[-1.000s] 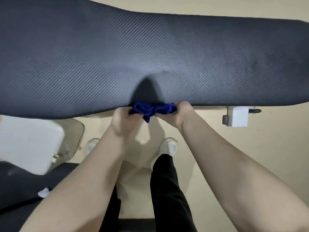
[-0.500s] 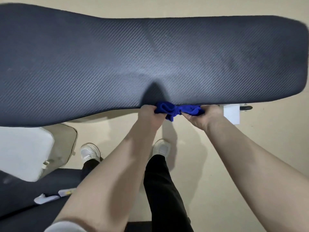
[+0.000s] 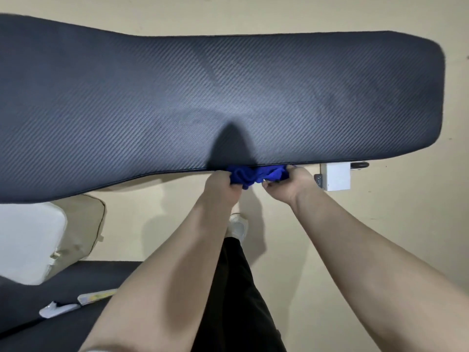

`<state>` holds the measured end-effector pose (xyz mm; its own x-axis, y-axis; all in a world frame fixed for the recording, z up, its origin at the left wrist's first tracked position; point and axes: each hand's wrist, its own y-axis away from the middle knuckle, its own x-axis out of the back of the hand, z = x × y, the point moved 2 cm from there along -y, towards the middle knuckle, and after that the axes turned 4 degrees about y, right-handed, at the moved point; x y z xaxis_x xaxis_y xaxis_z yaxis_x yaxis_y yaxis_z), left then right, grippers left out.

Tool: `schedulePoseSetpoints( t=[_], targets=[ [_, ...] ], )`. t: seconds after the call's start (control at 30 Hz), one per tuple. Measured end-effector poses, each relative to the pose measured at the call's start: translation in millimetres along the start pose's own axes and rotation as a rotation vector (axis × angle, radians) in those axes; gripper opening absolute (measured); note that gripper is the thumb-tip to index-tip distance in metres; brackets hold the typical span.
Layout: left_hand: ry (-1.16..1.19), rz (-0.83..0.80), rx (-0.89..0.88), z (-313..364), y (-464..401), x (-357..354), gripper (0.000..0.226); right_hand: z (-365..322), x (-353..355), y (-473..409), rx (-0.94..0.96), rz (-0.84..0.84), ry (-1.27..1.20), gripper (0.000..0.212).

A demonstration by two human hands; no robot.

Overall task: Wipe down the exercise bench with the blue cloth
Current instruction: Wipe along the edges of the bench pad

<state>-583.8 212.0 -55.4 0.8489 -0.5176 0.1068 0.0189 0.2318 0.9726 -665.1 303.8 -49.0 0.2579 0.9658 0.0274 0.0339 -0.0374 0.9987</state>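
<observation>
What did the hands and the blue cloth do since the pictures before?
Both hands, left hand and right hand, slid the bunched blue cloth rightward along the bench near edge, toward the white bracket. Their grip on the cloth stayed the same.

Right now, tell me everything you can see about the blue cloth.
The blue cloth is a deep, saturated blue, soft and fuzzy like microfibre, bunched into a crumpled wad rather than spread flat. It sits at the near edge of the black textured exercise bench, partly tucked beneath the pad's rim. The left hand grips its left end and the right hand grips its right end, with a small fold hanging down between them. Its full size is hidden.
</observation>
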Motion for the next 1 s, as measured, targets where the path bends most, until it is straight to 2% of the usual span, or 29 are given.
schedulePoseSetpoints(
  t=[0.03, 0.07, 0.1, 0.17, 0.27, 0.37, 0.5, 0.57, 0.6, 0.8, 0.9, 1.0],
  targets=[
    [0.268, -0.098, 0.147, -2, -1, -12, 0.027, -13, 11, -1, 0.025, 0.012, -0.044, 0.028],
    [0.434, -0.19, 0.2, -4, 6, -25, 0.038, -23, 19, 1, 0.041, 0.031, -0.072, 0.029],
    [0.466, -0.216, 0.161, -9, 4, -33, 0.043, -28, 25, 3, 0.062, 0.024, -0.09, 0.029],
    [0.501, -0.206, 0.215, -11, -6, -30, 0.039, -23, 28, 4, 0.101, 0.002, -0.108, 0.028],
    [0.388, -0.288, 0.223, -10, -8, -7, 0.037, -6, 12, 13, 0.119, -0.013, -0.109, 0.029],
    [0.226, -0.227, 0.193, 2, -8, 24, 0.044, 24, -10, 16, 0.055, -0.057, -0.104, 0.027],
    [0.318, -0.139, 0.223, 19, -7, 41, 0.045, 41, -27, 10, -0.058, -0.099, -0.159, 0.026],
    [0.315, -0.11, 0.166, 23, 0, 33, 0.047, 31, -22, 3, -0.055, -0.073, -0.221, 0.036],
    [0.303, -0.113, 0.145, 22, 5, 23, 0.048, 22, -15, -1, -0.03, -0.049, -0.224, 0.034],
    [0.281, -0.192, 0.243, -5, 23, -52, 0.038, -52, 45, 8, 0.166, 0.113, -0.306, 0.028],
    [0.321, -0.229, 0.266, -8, 22, -60, 0.037, -57, 45, 16, 0.213, 0.061, -0.214, 0.029],
    [0.297, -0.207, 0.197, -1, 13, -46, 0.034, -37, 23, 16, 0.151, -0.007, -0.069, 0.031]
  ],
)
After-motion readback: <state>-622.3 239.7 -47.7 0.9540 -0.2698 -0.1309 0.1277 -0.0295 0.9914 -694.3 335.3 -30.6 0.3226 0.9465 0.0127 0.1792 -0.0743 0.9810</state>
